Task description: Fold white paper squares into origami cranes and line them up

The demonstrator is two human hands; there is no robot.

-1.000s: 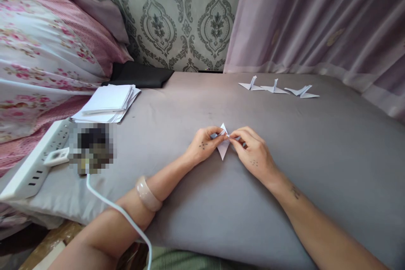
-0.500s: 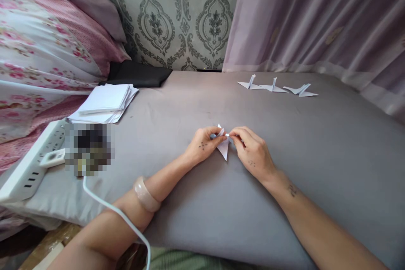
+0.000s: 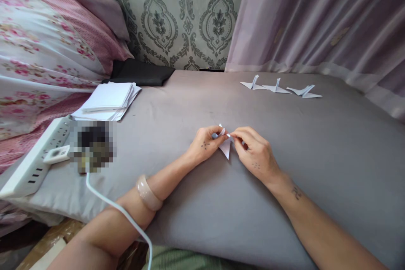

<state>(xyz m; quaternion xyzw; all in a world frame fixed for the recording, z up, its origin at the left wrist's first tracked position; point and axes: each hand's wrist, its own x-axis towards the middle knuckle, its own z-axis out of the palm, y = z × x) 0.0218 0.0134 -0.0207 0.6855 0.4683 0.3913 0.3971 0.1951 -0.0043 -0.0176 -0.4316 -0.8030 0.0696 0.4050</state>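
A small white folded paper crane (image 3: pixel 225 150) is held between my two hands above the grey surface. My left hand (image 3: pixel 205 144) pinches its body between thumb and fingers, and a pointed wing hangs down beside the thumb. On the other side, my right hand (image 3: pixel 253 147) has its thumb and forefinger closed at a narrow tip of the paper. The fingers cover part of the folds. Three white folded paper cranes (image 3: pixel 276 87) lie in a row toward the back right.
A stack of white paper (image 3: pixel 107 97) lies at the back left, before a black flat item (image 3: pixel 139 72). Along the left edge sits a white power strip (image 3: pixel 38 164). A white cable (image 3: pixel 117 206) crosses over my left forearm. A purple curtain (image 3: pixel 300 17) hangs at the right.
The view has shifted slightly, so everything appears a little to the right. Both hands keep their hold on the paper crane, with hardly any movement of the fingers.
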